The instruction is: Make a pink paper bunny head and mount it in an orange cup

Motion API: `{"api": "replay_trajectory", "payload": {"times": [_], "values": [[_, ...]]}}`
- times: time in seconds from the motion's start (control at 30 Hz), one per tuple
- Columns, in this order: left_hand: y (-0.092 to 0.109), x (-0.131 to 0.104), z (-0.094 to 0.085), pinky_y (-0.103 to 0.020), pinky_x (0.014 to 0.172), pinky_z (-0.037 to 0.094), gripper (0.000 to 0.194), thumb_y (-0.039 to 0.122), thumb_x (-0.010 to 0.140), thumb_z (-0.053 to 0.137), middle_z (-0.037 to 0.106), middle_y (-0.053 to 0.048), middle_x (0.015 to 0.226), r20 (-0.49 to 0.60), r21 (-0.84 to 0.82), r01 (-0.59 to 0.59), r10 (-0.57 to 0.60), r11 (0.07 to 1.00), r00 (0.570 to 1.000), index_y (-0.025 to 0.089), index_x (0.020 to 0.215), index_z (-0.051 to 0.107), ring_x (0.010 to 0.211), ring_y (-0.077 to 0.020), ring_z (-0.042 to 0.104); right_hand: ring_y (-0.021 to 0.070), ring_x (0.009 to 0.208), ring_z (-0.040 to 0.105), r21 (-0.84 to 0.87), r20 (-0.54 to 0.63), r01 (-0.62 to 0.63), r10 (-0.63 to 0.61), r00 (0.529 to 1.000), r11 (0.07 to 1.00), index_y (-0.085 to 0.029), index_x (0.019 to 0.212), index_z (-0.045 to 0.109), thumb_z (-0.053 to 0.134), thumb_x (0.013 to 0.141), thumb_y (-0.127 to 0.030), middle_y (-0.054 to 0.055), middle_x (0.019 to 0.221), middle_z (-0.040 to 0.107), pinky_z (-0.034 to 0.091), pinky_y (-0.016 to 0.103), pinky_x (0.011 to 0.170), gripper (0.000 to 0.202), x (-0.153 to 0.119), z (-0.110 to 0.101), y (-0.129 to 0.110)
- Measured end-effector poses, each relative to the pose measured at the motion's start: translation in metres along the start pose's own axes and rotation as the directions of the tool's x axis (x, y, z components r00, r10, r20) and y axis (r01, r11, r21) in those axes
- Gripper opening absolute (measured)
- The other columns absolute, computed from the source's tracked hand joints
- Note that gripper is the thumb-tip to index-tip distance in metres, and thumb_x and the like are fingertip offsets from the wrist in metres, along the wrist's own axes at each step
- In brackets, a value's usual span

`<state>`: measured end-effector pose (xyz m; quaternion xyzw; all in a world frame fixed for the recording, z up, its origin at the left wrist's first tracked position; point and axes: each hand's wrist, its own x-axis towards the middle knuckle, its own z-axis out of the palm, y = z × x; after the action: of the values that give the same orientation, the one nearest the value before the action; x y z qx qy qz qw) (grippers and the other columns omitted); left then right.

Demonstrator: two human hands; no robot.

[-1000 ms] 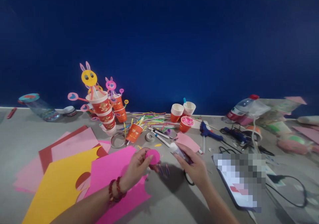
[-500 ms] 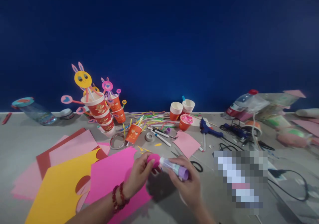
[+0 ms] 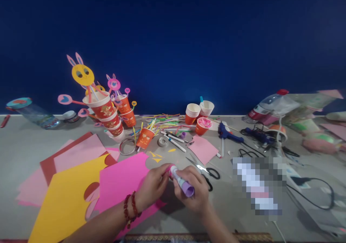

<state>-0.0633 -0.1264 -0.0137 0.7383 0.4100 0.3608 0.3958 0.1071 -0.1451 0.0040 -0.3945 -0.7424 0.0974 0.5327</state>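
Observation:
In the head view, my right hand (image 3: 196, 190) is wrapped around a glue stick (image 3: 181, 181) with a clear-and-white barrel and a purple end. The glue stick tilts, its purple end towards me. Its other end meets a small magenta paper piece (image 3: 168, 169) pinched in my left hand (image 3: 152, 185). Fingers hide most of that piece. My left forearm reaches over a large magenta sheet (image 3: 121, 178). Beyond my right hand lie scissors (image 3: 201, 167) with black handles, blades apart.
A cut yellow sheet (image 3: 65, 192) lies at the left. Behind it stand paper cups with a yellow rabbit-faced figure (image 3: 83, 75). An orange cup of straws (image 3: 145, 138), a tape roll (image 3: 163, 141) and pens (image 3: 175, 143) sit mid-table. A blue glue gun (image 3: 229, 134) and cables are at right.
Both hands have drawn closer together, and the glue stick now presses on the magenta paper piece, which is more covered by fingers. The camera view has tilted, uncovering the scissors.

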Motion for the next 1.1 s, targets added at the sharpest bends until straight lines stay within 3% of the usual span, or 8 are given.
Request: {"api": "replay_trajectory", "payload": {"times": [0.2,0.4,0.73,1.1], "values": [[-0.0045,-0.0032,0.0025,-0.026,0.084,0.052,0.033,0.016,0.098,0.037,0.073,-0.008,0.106,0.021,-0.002,0.000,0.000,1.000,1.000,0.019,0.121,0.061,0.094,-0.0180,0.069,0.0174,0.063,0.060,0.088,-0.001,-0.064,0.064,0.998,0.994,-0.023,0.100,0.064,0.063,0.080,-0.011,0.002,0.075,0.063,0.051,0.029,0.057,0.023,0.0045,0.0022,-0.0016],[-0.0054,-0.0025,0.0037,-0.026,0.080,0.052,0.032,0.022,0.100,0.037,0.073,-0.008,0.101,0.030,-0.006,0.011,-0.010,1.000,1.000,0.018,0.122,0.060,0.087,-0.0179,0.069,0.0175,0.064,0.060,0.089,-0.033,-0.113,0.117,0.993,0.990,-0.024,0.098,0.064,0.064,0.079,-0.009,0.002,0.076,0.066,0.052,0.029,0.059,0.024,0.0068,0.0021,-0.0008],[-0.0029,-0.0017,0.0051,-0.028,0.085,0.051,0.032,0.021,0.100,0.037,0.073,-0.008,0.098,0.053,-0.046,0.035,-0.032,0.998,0.998,0.019,0.118,0.063,0.093,-0.0200,0.069,0.0176,0.063,0.059,0.091,-0.046,-0.107,0.112,0.993,0.990,-0.023,0.096,0.064,0.065,0.079,-0.011,0.001,0.075,0.066,0.052,0.029,0.058,0.021,0.0052,0.0045,0.0023],[-0.0084,-0.0032,0.0067,-0.029,0.086,0.052,0.040,0.012,0.093,0.041,0.074,-0.007,0.098,0.053,-0.033,0.032,-0.030,0.999,0.998,0.019,0.128,0.059,0.091,-0.0205,0.069,0.0179,0.061,0.060,0.081,-0.031,-0.098,0.100,0.994,0.992,-0.023,0.093,0.064,0.063,0.080,-0.014,0.001,0.072,0.066,0.052,0.029,0.056,0.016,0.0080,0.0060,-0.0001]]}}
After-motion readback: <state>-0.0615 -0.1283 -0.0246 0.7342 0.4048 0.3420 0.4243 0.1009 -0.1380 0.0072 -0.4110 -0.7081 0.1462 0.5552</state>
